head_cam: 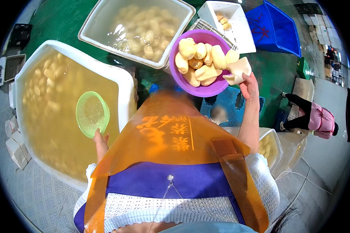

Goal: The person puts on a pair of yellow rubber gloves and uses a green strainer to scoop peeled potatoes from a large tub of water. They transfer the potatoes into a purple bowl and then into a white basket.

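Observation:
My left hand (100, 138) grips the rim of a light green plastic strainer basket (92, 114), held over a large white tub (125, 84) of murky yellowish water with pale root pieces in it. In my right hand (250, 84) is a curved, cream-coloured piece (239, 70), perhaps a cut scoop of plastic or foam; its material is unclear. That piece overlaps the right rim of a purple plastic basin (202, 92). Peeled lotus root segments (205, 72) are heaped in the basin, some showing holes at their ends.
Ahead stands another water-filled tub (84, 32) with pale roots. A white foam box (246, 38) and a blue bin (283, 29) are at upper right. A blue crate (255, 106) lies below the basin. More tubs (275, 145) and a hose (302, 186) are at right, where a person (322, 121) bends.

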Demonstrator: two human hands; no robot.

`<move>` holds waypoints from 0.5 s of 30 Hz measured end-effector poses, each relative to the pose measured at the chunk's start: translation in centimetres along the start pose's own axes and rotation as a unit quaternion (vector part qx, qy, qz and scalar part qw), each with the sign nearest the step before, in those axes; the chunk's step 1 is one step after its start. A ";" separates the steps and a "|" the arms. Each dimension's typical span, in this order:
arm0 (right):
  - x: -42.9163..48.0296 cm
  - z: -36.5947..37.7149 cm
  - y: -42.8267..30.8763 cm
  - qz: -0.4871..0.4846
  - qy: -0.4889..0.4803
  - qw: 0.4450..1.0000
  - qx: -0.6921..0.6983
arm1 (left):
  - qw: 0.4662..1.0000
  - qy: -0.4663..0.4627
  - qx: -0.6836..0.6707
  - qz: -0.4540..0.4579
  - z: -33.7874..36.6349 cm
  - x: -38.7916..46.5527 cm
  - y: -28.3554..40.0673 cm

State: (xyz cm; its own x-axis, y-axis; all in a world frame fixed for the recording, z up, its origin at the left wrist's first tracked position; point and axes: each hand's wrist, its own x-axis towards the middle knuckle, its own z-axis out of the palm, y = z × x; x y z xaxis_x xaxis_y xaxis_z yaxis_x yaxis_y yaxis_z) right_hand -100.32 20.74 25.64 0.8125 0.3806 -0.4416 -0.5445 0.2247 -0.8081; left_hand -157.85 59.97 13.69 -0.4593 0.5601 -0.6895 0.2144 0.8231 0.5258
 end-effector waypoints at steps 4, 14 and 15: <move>-0.8 -0.9 1.4 -0.030 0.017 0.999 -0.036 | 0.704 0.142 0.435 0.543 3.3 -1.5 9.2; 3.0 2.4 3.9 -0.015 0.023 0.999 0.024 | 0.233 -0.387 0.431 0.781 35.4 -30.5 11.6; 3.4 2.9 3.7 -0.008 -0.006 0.999 0.039 | 0.233 -0.405 0.438 0.768 37.2 -30.4 10.7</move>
State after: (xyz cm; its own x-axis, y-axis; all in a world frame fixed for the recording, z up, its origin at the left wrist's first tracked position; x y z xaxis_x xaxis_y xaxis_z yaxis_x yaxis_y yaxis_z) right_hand -100.19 25.44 22.27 0.8190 0.3869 -0.4237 -0.5461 0.2991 -0.7825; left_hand -109.51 55.22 21.72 0.9766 -0.2006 -0.0774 -0.1533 -0.9021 0.4034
